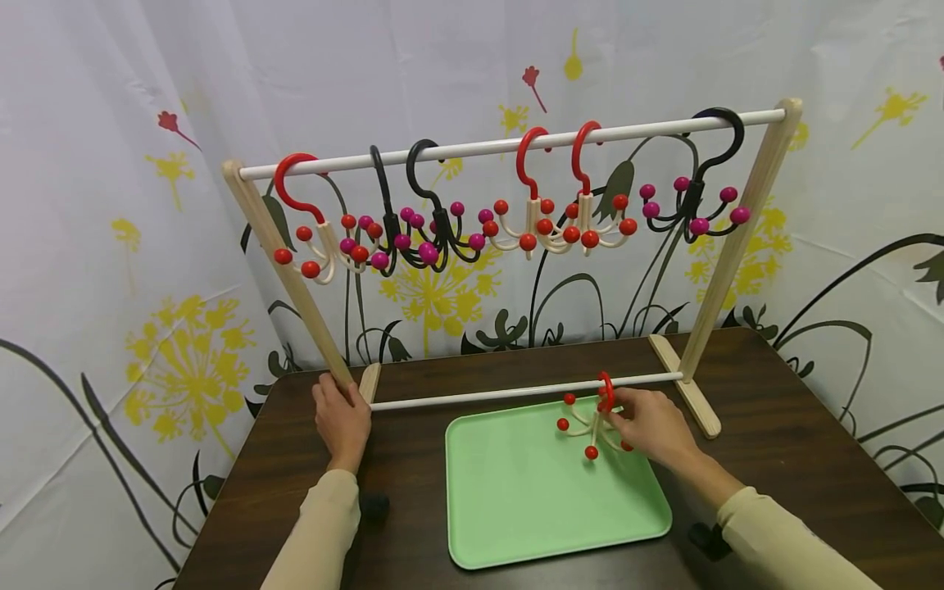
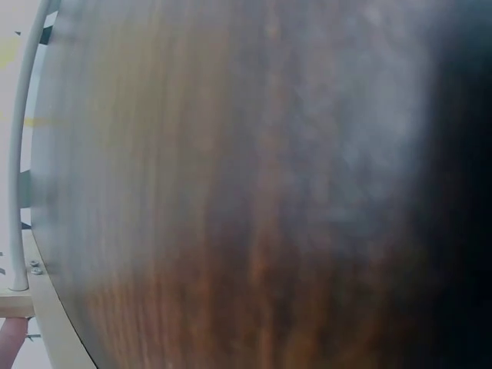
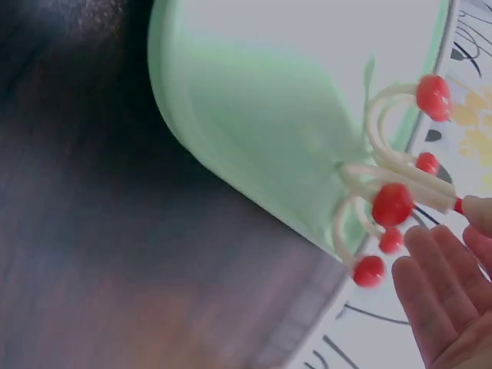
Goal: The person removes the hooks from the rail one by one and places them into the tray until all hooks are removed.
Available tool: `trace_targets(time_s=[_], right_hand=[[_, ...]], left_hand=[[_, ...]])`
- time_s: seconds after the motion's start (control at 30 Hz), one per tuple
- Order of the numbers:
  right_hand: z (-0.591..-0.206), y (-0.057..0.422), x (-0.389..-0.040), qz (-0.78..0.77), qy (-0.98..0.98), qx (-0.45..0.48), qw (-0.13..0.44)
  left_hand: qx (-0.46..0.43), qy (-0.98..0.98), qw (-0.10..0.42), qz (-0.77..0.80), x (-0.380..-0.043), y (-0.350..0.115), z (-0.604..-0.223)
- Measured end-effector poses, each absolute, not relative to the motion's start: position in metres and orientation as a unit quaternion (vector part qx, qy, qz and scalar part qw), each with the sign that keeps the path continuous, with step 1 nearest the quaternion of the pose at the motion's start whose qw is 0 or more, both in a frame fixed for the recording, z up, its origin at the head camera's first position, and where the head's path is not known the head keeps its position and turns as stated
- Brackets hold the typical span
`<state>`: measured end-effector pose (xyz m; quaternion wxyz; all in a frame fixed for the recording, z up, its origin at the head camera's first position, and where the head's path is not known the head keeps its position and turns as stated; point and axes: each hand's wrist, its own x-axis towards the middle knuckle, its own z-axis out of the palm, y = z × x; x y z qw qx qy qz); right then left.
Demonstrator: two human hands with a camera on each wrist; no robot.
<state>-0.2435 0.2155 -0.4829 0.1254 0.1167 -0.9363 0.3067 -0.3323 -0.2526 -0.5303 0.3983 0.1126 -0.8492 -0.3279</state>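
My right hand (image 1: pixel 652 422) pinches a cream hanger (image 3: pixel 419 184) by its red hook; its curved arms end in red balls. This hanger is over the far right part of a green tray (image 1: pixel 516 508). In the right wrist view the thumb of my right hand (image 3: pixel 453 296) is at the hook's base, and the other fingers are spread below. My left hand (image 1: pixel 342 422) grips the foot of the wooden rack's left post (image 1: pixel 302 303). Only a fingertip by the wood shows in the left wrist view.
On the rack's white top rail (image 1: pixel 472 150) hang several hangers, some cream with red hooks, others black with magenta balls, like the black one (image 1: pixel 693 197) at right. A lower white rail (image 1: pixel 487 397) runs behind the tray. A patterned curtain (image 1: pixel 170 246) backs the dark table (image 1: pixel 413 467).
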Motion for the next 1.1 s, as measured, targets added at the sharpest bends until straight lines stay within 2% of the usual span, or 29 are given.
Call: trace_targets(time_s=[0.2, 0.27, 0.43, 0.5, 0.6, 0.67, 0.8, 1.1], right_hand=[[-0.451, 0.228, -0.237, 0.249, -0.938, 0.141, 0.196], [-0.434, 0.233, -0.237, 0.243, -0.925, 0.156, 0.246], [-0.379, 0.247, -0.242, 0.241, -0.857, 0.198, 0.411], [-0.353, 0.253, -0.245, 0.250, -0.824, 0.189, 0.472], [-0.317, 0.264, -0.251, 0.272, -0.785, 0.152, 0.535], [-0.297, 0.270, -0.257, 0.278, -0.774, 0.120, 0.556], [-0.266, 0.280, -0.269, 0.294, -0.793, 0.073, 0.529], [-0.234, 0.301, -0.296, 0.329, -0.890, 0.047, 0.312]], left_hand=[[0.115, -0.859, 0.393, -0.307, -0.334, -0.252, -0.531], [0.115, -0.860, 0.395, -0.303, -0.334, -0.251, -0.531], [0.123, -0.857, 0.401, -0.298, -0.335, -0.253, -0.533], [0.123, -0.857, 0.402, -0.297, -0.335, -0.254, -0.534], [0.116, -0.859, 0.401, -0.296, -0.336, -0.254, -0.534], [0.113, -0.860, 0.401, -0.296, -0.336, -0.254, -0.533], [0.112, -0.859, 0.400, -0.298, -0.334, -0.254, -0.532], [0.105, -0.864, 0.395, -0.295, -0.332, -0.254, -0.528]])
